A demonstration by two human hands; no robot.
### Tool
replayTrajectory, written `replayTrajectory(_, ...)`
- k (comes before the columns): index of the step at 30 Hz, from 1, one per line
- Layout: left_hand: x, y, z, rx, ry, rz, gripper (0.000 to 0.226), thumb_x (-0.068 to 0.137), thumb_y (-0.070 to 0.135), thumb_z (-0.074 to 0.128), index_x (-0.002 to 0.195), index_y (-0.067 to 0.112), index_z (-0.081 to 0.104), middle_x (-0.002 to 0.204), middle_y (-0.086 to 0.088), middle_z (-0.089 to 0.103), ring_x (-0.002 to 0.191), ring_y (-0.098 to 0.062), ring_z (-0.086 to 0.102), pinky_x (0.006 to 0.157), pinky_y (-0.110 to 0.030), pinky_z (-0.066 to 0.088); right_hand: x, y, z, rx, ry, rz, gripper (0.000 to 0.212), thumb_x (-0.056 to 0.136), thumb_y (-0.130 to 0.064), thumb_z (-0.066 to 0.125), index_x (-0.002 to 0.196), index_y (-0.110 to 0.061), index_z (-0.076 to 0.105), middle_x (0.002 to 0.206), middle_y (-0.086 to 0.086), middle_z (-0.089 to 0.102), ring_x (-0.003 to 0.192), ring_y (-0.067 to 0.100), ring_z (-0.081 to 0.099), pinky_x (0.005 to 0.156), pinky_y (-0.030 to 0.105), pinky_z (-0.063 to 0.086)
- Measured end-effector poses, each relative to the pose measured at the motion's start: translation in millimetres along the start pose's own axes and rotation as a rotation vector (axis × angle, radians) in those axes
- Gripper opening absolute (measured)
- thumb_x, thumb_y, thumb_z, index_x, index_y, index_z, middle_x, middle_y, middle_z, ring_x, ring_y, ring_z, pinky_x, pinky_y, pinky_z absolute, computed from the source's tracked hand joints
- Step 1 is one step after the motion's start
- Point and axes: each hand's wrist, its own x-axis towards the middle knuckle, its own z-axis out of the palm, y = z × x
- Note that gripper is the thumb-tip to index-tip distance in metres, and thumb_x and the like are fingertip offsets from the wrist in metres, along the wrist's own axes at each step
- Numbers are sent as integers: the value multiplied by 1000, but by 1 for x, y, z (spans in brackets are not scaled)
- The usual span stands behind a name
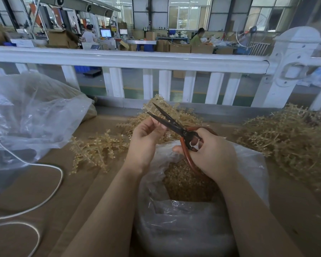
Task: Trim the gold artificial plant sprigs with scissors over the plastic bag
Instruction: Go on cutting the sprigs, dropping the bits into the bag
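The right hand [210, 154] grips the red-handled scissors [176, 127], fingers curled through and around the loops, thumb along the near handle. The dark blades stand parted, tips pointing up and away from the fingers. The left hand [146, 138] is raised just beside the blades, its fingertips pinched together close to the lower blade; whatever small piece they hold is too small to make out, though a sprig [157, 102] shows just beyond the blade tips. Directly beneath both hands sits the open plastic bag [248, 164], its mouth turned up, gold trimmings [185, 184] heaped inside below the right hand's knuckles. Loose gold sprigs [95, 151] lie on the brown table [54, 191] to the left of the left hand's fingers, and a larger pile [285, 138] spreads out well beyond the right hand. Farther left a big clear bag [32, 112] slumps, with a white cord [50, 191] looping across the table near it. A white railing [137, 60] runs behind.
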Motion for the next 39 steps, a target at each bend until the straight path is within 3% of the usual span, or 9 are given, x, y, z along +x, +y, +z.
replayTrajectory(3,1,-2,-1,-4,1,0,9,96,1,57,98,-3,64,94,-3,69,93,-12,64,86,-20,50,0,0,0,9,13,-6,73,65,-96,41,100,-35,63,67,-27,47,59,-3,46,53,13,35)
replayTrajectory(8,1,0,0,0,12,7,22,95,2,58,105,-18,55,97,-7,68,93,-13,64,86,-22,50,1,0,1,15,-9,3,81,61,-100,35,102,-35,63,77,-27,49,59,-7,41,54,9,30)
replayTrajectory(15,-2,3,1,29,43,-4,12,96,1,58,100,-10,61,97,-7,69,96,-19,63,93,-30,51,0,-1,-1,-5,2,-19,76,63,-98,35,100,-37,60,78,-25,51,64,1,47,53,9,28)
replayTrajectory(19,-3,5,0,73,55,13,8,97,0,57,98,-5,64,102,-26,66,98,-30,62,99,-38,50,1,-1,-1,-10,-10,-25,79,60,-100,31,100,-37,58,79,-25,52,67,2,49,54,11,31)
replayTrajectory(23,-3,6,-1,113,72,11,10,96,1,57,101,-1,66,105,-30,64,103,-45,58,102,-48,48,2,-1,-2,-24,11,-31,85,59,-102,22,97,-35,59,77,-24,54,63,2,50,53,15,38)
replayTrajectory(27,-4,7,0,111,76,18,14,96,0,57,101,6,69,104,-25,67,104,-44,59,100,-47,49,1,-2,-2,-47,25,-21,81,63,-98,29,97,-32,62,75,-24,53,61,3,50,55,22,48)
replayTrajectory(31,-4,9,0,120,64,22,12,96,-1,57,100,3,68,95,-24,65,92,-35,60,98,-47,49,0,-2,-3,-34,7,-36,76,64,-97,31,99,-36,61,75,-25,51,62,1,47,52,14,34)
replayTrajectory(34,-4,9,-1,164,79,24,13,96,-1,57,98,5,68,85,-9,63,85,-19,59,91,-39,51,0,-3,-4,-40,11,-47,78,65,-97,30,101,-35,60,79,-23,54,67,4,51,53,18,38)
replayTrajectory(39,-2,6,-1,193,80,32,8,95,-1,59,98,-8,62,81,-15,55,81,-23,54,87,-40,49,0,-4,-4,-50,17,-27,75,65,-96,36,99,-33,61,79,-22,55,67,4,51,53,19,39)
